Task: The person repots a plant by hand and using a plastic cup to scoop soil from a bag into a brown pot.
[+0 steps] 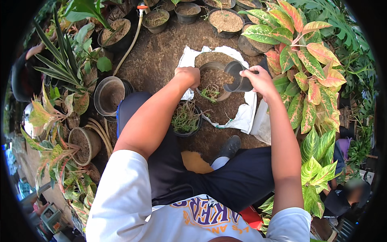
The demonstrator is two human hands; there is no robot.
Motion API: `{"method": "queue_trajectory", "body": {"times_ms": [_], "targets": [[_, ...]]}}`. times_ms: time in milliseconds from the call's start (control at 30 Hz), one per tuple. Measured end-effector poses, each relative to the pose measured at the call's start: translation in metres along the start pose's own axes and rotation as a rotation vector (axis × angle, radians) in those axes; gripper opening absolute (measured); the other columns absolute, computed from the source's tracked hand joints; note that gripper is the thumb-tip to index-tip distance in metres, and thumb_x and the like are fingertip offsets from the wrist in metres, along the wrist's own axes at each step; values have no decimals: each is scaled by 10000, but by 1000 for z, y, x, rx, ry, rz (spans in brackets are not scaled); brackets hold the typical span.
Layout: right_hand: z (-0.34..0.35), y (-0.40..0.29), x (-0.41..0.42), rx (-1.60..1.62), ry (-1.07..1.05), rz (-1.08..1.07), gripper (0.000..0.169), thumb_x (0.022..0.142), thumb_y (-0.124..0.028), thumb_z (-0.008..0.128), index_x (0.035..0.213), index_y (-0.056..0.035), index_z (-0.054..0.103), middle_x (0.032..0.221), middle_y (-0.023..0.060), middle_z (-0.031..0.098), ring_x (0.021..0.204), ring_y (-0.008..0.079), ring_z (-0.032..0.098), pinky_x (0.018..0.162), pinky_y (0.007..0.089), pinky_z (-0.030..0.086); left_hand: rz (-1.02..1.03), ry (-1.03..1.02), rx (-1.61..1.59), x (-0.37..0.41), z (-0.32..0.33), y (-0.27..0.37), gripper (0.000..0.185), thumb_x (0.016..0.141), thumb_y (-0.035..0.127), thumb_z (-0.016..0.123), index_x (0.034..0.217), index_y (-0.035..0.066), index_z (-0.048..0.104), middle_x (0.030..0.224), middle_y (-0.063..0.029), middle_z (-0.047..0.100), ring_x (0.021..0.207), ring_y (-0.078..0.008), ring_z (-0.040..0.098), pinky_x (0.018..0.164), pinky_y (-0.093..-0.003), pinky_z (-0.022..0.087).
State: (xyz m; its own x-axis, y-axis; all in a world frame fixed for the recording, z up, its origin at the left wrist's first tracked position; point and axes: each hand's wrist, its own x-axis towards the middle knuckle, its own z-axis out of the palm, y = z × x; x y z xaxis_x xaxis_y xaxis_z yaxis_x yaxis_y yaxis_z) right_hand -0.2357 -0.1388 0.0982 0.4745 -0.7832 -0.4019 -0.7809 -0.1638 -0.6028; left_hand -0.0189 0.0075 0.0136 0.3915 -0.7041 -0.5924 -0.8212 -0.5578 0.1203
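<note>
My right hand grips the rim of a dark plastic pot, which is tipped on its side with its mouth facing left. Beneath that mouth is a larger round pot holding brown potting mix and a small green plant. My left hand is closed at the larger pot's left rim; its fingertips are hidden. Around the pot spreads a white sack with its edges folded down and loose mix inside. Nearer me, a black pot holds a bushy green plant.
Stacked empty pots stand left, near a hose. Filled pots line the far side. Potted foliage with red and green leaves crowds the right. A person is at lower right, another person's arm at upper left.
</note>
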Motion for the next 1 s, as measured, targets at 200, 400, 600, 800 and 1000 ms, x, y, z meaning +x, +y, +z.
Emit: {"method": "queue_trajectory", "body": {"times_ms": [200, 400, 600, 800, 1000], "targets": [[4, 2, 5, 3, 84, -102, 787, 711, -481, 813, 1288, 14, 613, 1301, 266, 649, 1242, 369, 620, 1034, 426, 483, -8, -54, 68, -10, -13, 15, 825, 858, 152, 717, 1586, 124, 331, 1318, -125, 691, 1227, -301, 667, 977, -432, 546], [4, -10, -5, -151, 244, -195, 744, 731, -479, 831, 1268, -13, 612, 1257, 251, 631, 1185, 349, 622, 1006, 425, 481, 69, -35, 51, -16, -15, 21, 831, 942, 336, 673, 1622, 122, 246, 1374, -148, 655, 1251, -323, 645, 1014, -465, 526], [-2, -11, -7, -172, 308, -254, 757, 743, -462, 849, 1310, -46, 570, 1263, 237, 593, 1192, 373, 611, 1014, 440, 485, 31, -54, 33, -2, 0, 15, 844, 940, 381, 690, 1611, 101, 262, 1374, -183, 644, 1292, -351, 610, 1070, -474, 487], [7, -9, -9, -117, 379, -373, 742, 753, -384, 874, 1331, -56, 545, 1277, 235, 552, 1197, 409, 585, 1022, 473, 485, -9, 38, -38, -5, -1, 22, 817, 932, 362, 695, 1594, 93, 300, 1376, -201, 639, 1275, -375, 615, 1062, -478, 498], [10, -12, -8, -94, 415, -473, 716, 761, -324, 877, 1327, -58, 529, 1302, 230, 520, 1196, 421, 571, 1033, 487, 479, -54, 36, -16, -1, 8, 22, 756, 922, 371, 703, 1541, 101, 363, 1340, -218, 652, 1262, -370, 624, 1047, -496, 502]]}}
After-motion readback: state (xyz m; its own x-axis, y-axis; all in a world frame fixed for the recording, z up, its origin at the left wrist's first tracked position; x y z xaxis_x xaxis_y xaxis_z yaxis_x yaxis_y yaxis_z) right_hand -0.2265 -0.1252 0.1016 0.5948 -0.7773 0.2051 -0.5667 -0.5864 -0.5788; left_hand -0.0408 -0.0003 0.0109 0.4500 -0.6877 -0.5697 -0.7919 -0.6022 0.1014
